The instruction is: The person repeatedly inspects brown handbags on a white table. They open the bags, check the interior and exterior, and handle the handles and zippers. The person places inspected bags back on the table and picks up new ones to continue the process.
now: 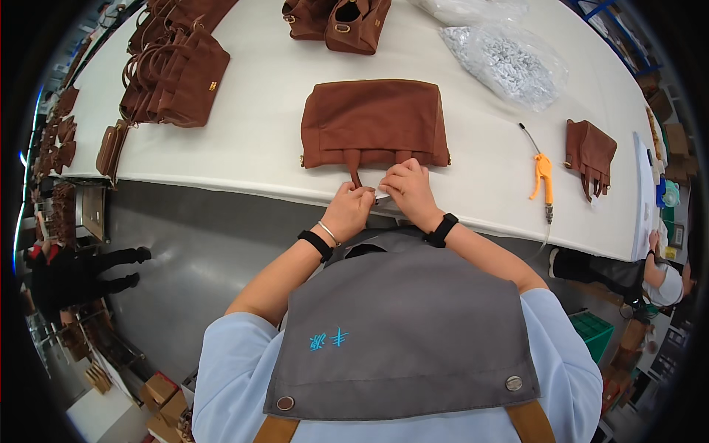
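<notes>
A brown leather handbag (376, 119) lies on its side on the white-covered table, its handles towards me. One handle (353, 163) runs down to my left hand (348, 209), whose fingers are pinched on it at the table's front edge. Close beside it, my right hand (411, 192) pinches a small white piece (381, 194) between its fingertips. The fingers partly hide that piece, so its kind is unclear. My right hand also covers part of the second handle (403, 156). A small dark bit shows just under the fingertips.
Several brown handbags (183, 83) stand at the left, others (354, 27) at the back. A plastic bag of small white pieces (515, 63), an orange air blow gun (543, 171) with hose and a smaller brown bag (590, 152) lie right. People are at the far left (72, 271) and right (662, 282).
</notes>
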Demonstrator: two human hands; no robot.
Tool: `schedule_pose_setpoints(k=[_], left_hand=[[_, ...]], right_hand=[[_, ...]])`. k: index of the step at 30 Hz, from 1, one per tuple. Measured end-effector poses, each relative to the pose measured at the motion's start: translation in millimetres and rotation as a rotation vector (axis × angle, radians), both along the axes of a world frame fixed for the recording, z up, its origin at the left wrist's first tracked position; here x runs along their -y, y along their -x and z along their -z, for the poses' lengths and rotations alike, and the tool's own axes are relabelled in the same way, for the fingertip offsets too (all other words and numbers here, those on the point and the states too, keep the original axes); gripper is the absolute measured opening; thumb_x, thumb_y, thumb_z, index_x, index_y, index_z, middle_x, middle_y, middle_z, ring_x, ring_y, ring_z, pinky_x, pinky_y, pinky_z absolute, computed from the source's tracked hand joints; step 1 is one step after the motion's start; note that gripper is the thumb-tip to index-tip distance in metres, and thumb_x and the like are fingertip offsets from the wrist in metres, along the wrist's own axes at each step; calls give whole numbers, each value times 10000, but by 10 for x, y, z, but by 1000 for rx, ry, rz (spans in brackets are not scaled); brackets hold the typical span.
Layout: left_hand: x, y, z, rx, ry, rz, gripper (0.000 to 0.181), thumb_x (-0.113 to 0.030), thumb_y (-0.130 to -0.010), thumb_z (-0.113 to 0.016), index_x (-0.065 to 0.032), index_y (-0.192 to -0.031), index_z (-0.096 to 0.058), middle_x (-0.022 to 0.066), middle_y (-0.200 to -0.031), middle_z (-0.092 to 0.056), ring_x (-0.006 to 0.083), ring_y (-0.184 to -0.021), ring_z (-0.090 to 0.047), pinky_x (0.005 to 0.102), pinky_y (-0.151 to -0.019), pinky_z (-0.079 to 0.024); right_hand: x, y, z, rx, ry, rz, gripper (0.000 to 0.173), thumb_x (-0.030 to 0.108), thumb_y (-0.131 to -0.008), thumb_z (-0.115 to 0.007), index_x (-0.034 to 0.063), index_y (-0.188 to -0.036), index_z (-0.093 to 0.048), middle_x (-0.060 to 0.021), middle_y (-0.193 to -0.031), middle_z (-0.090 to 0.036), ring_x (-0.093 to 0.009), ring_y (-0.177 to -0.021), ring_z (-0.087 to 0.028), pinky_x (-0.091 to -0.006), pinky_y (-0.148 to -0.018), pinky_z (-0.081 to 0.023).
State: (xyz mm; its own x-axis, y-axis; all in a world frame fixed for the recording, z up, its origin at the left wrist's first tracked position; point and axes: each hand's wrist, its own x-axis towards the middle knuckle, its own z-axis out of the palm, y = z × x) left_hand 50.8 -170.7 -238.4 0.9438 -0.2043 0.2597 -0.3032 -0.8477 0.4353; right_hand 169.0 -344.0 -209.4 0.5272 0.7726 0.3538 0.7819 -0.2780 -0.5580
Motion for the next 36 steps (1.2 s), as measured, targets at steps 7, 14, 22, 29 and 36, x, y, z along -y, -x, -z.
schedule_pose_setpoints(k=[7,14,22,29,36], left_hand=[[-43,22,-68,-22,138,-5,151,-20,-893,-576,-16,-1025,-502,118,-1089,-702,297,-888,-643,423,-880,-449],[28,-77,-228,-149,230,-198,266,-162,-913,-677,-40,-1147,-650,68,-968,-724,296,-916,-637,413,-843,-414],[122,-243,-231,5,180,-106,31,-72,-870,-663,-74,-841,-650,71,-807,-634,286,-760,-565,398,-721,-370],[100,-272,-178,79,41,-46,36,-71,-860,-659,-69,-866,-624,81,-772,-607,292,-738,-571,407,-694,-385],[45,-276,-235,50,75,-43,75,-93,-868,-672,-66,-929,-638,83,-805,-623,301,-770,-587,414,-700,-415]], right_hand=[[-20,-138,-63,28,-112,40,65,143,-821,-719,134,-884,-707,18,-915,-630,-232,-955,-526,-385,-848,-387],[195,-198,80,-50,-152,-74,59,91,-799,-691,74,-854,-677,-90,-824,-612,-299,-825,-566,-410,-765,-473],[287,-33,185,-178,91,-70,185,274,-879,-695,93,-883,-732,-53,-848,-702,-260,-848,-654,-390,-740,-529],[333,-28,147,-35,175,-95,179,289,-898,-672,119,-879,-726,-29,-812,-686,-225,-832,-646,-364,-705,-531],[334,-74,101,-76,118,-121,193,265,-908,-639,95,-841,-698,-81,-785,-662,-291,-809,-650,-414,-702,-531]])
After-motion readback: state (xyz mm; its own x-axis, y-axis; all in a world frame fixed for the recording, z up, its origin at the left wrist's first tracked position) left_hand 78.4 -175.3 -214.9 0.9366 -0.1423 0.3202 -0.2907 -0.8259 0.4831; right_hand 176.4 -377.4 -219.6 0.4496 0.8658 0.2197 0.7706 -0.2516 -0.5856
